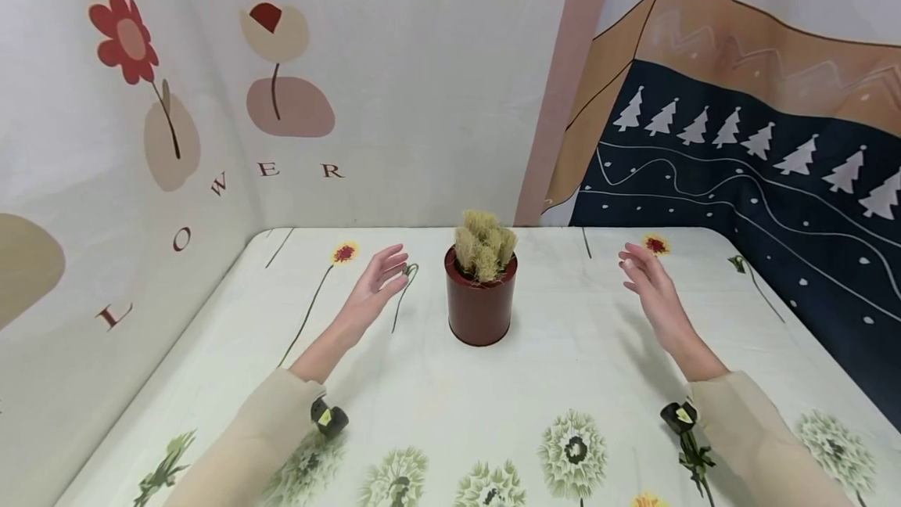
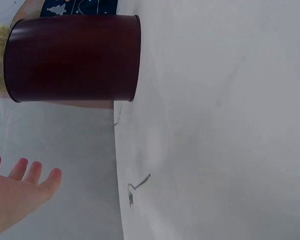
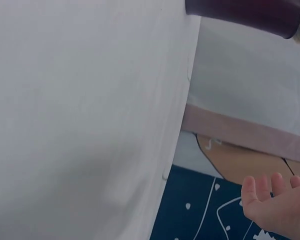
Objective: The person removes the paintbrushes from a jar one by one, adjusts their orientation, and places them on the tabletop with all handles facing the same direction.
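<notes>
A dark red cylindrical pot (image 1: 480, 311) stands upright on the table, with pale yellow-green bristly tufts (image 1: 484, 245) rising from its top. To its left my left hand (image 1: 376, 285) is held above the table, fingers loosely extended and apart from the pot. On the other side, farther off, my right hand (image 1: 651, 288) hovers with relaxed fingers and nothing in it. The left wrist view shows the pot (image 2: 72, 59) lying sideways in the picture, above my left hand (image 2: 20, 192). In the right wrist view only part of the pot (image 3: 247, 15) shows, away from my right hand (image 3: 275, 202).
A white cloth with printed flowers covers the table (image 1: 422, 397). Behind it hangs a pale curtain (image 1: 422, 84) with flower prints and letters. At the right is a dark blue cloth panel (image 1: 704, 155) with printed trees. Both sleeves carry small black wrist cameras (image 1: 328, 417).
</notes>
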A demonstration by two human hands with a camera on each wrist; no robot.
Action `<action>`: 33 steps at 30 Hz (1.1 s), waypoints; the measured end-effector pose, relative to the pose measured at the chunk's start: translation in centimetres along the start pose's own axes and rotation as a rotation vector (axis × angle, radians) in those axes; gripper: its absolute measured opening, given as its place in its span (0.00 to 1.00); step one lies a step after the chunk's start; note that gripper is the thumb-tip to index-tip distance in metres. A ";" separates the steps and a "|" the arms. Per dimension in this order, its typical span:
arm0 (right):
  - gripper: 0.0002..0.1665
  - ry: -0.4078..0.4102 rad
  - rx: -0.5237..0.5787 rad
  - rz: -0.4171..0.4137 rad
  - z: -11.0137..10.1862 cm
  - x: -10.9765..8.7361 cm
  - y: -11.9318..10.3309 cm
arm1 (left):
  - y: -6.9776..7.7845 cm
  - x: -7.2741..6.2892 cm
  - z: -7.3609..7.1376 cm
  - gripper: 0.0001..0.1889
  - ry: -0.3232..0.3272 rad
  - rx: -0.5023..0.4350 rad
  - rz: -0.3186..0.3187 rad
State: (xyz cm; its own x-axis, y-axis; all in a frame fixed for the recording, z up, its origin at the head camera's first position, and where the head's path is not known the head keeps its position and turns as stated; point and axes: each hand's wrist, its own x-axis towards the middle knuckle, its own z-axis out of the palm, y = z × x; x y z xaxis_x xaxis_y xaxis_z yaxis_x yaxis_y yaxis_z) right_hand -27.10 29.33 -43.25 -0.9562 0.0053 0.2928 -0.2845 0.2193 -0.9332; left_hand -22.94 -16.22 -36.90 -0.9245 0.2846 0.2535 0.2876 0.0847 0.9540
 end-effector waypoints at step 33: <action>0.29 -0.069 0.059 0.122 7.7 0.2 -7.2 | 0.0 2.1 3.4 0.29 -0.049 -0.041 -0.002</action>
State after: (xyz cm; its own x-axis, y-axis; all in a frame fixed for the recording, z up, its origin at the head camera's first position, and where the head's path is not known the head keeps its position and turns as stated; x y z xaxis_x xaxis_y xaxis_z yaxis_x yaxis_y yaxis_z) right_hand -25.81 20.19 -38.09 -0.9858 -0.0389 0.1635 -0.1677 0.1636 -0.9722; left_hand -23.99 -12.37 -36.96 -0.9114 0.3307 0.2448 0.2748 0.0464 0.9604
